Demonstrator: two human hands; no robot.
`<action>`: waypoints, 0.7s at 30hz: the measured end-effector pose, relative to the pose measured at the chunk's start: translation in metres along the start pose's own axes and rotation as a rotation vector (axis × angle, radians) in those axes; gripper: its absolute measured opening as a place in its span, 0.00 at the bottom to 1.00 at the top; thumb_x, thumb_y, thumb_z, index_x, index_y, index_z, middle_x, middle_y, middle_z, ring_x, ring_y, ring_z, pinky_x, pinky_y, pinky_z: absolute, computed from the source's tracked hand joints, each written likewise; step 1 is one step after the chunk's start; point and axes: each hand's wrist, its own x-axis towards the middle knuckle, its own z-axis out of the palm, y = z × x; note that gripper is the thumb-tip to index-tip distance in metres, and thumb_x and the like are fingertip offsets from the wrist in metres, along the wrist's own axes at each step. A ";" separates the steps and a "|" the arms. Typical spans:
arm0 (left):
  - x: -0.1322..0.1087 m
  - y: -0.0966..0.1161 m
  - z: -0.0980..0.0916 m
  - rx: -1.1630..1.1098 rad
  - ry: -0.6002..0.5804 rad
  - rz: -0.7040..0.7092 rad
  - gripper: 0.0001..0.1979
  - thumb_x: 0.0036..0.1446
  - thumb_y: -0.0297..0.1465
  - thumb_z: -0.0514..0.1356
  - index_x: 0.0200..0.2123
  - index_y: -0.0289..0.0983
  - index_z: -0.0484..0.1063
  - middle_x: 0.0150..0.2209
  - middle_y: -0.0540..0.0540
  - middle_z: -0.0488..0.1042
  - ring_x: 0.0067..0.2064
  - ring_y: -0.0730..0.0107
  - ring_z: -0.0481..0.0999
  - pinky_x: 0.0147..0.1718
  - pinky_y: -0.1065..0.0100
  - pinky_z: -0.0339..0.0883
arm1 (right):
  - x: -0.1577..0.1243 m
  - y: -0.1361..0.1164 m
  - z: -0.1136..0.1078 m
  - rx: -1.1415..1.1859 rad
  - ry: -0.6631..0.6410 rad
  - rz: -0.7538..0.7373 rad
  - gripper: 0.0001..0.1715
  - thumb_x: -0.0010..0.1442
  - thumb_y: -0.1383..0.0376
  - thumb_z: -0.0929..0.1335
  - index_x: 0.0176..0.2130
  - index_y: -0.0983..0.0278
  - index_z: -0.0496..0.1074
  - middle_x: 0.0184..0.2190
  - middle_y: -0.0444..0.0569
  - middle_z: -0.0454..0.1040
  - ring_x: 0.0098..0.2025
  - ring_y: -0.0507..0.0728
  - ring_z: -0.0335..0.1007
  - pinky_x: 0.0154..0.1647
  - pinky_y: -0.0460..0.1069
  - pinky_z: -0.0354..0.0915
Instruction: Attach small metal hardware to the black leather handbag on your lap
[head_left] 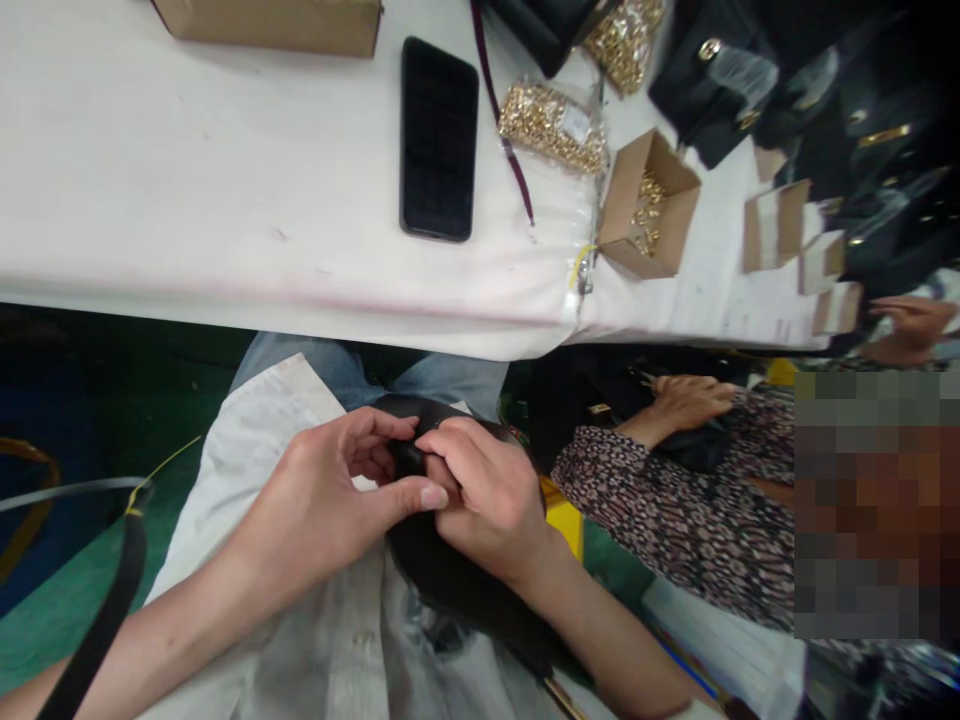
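Note:
A black handbag (457, 575) lies across my lap, partly covered by my hands and forearm. My right hand (491, 490) is closed in a fist on a dark part of the bag, with its thumb and forefinger pinched together. Opposite it, my left hand (322, 490) curls its fingers around the bag's upper part, and its thumb tip touches the fingers of my right hand. Between the two hands shows a small dark piece of the bag; its details are hidden.
Ahead is a white-covered table (225, 200) with a black phone (439, 140), a bag of gold hardware (551, 125), a cardboard box of gold pieces (649, 210) and several black bags. A co-worker in a patterned sleeve (675, 520) sits at right. A dark strap (112, 610) hangs at left.

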 end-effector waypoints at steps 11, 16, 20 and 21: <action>0.021 -0.004 -0.019 0.543 -0.100 0.176 0.30 0.48 0.46 0.83 0.50 0.43 0.81 0.43 0.45 0.85 0.43 0.49 0.84 0.39 0.60 0.72 | 0.006 0.011 0.018 0.084 0.072 -0.005 0.11 0.74 0.73 0.65 0.46 0.61 0.76 0.41 0.50 0.78 0.41 0.59 0.78 0.44 0.53 0.74; 0.023 -0.018 -0.020 0.565 -0.118 0.184 0.41 0.47 0.52 0.83 0.58 0.40 0.76 0.51 0.39 0.83 0.52 0.43 0.83 0.50 0.55 0.75 | 0.004 0.007 0.018 0.011 0.035 0.036 0.11 0.75 0.74 0.65 0.47 0.63 0.75 0.43 0.51 0.77 0.44 0.61 0.78 0.47 0.54 0.73; 0.020 -0.026 -0.019 0.504 -0.135 0.063 0.50 0.48 0.52 0.83 0.67 0.40 0.71 0.51 0.39 0.84 0.52 0.43 0.84 0.51 0.52 0.77 | 0.004 -0.005 0.013 -0.185 -0.080 0.095 0.10 0.77 0.74 0.65 0.49 0.64 0.75 0.45 0.53 0.76 0.42 0.61 0.76 0.43 0.53 0.71; 0.020 -0.027 -0.019 0.491 -0.139 0.052 0.49 0.48 0.52 0.83 0.68 0.40 0.71 0.51 0.40 0.84 0.51 0.44 0.84 0.51 0.53 0.77 | 0.003 -0.008 0.012 -0.245 -0.110 0.119 0.09 0.77 0.74 0.66 0.50 0.63 0.75 0.45 0.52 0.76 0.41 0.61 0.75 0.41 0.53 0.70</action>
